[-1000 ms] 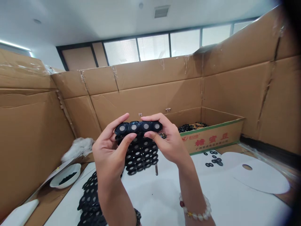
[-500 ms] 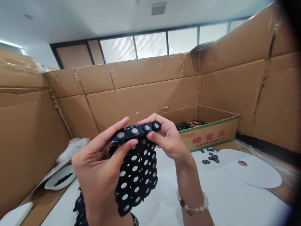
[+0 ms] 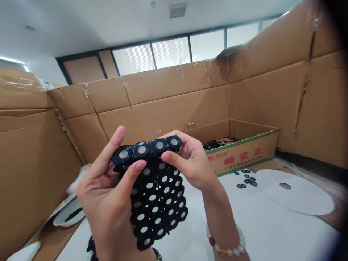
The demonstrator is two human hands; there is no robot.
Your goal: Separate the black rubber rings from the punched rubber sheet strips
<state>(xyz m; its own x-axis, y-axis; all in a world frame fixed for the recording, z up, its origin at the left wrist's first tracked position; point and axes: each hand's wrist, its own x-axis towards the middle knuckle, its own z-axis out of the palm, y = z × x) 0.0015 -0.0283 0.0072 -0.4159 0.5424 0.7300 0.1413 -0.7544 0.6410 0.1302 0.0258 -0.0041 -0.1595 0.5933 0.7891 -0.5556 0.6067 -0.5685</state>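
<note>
Between my two hands is a sheet of joined black rings (image 3: 154,209) with pale round centres, its lower part hanging down above the white table top. The upper edge is bent toward me and shows a row of several thicker black rings. My left hand (image 3: 108,185) grips the left end, thumb in front below the row and index finger raised and pointing up. My right hand (image 3: 190,161) pinches the right end, thumb in front and fingers behind. Part of the sheet is hidden behind my left thumb.
Loose black rings (image 3: 247,180) lie on the white table (image 3: 261,228), beside a white disc with a hole (image 3: 301,194). Behind stands a cardboard box (image 3: 244,154) holding more black rings. At left are a white bowl (image 3: 61,219) with black contents and clear plastic. Tall cardboard walls (image 3: 163,105) surround the table.
The row of thicker rings has shifted left and toward me. My left index finger has lifted away from the row, and my left thumb has slid left. Both hands keep hold of the sheet.
</note>
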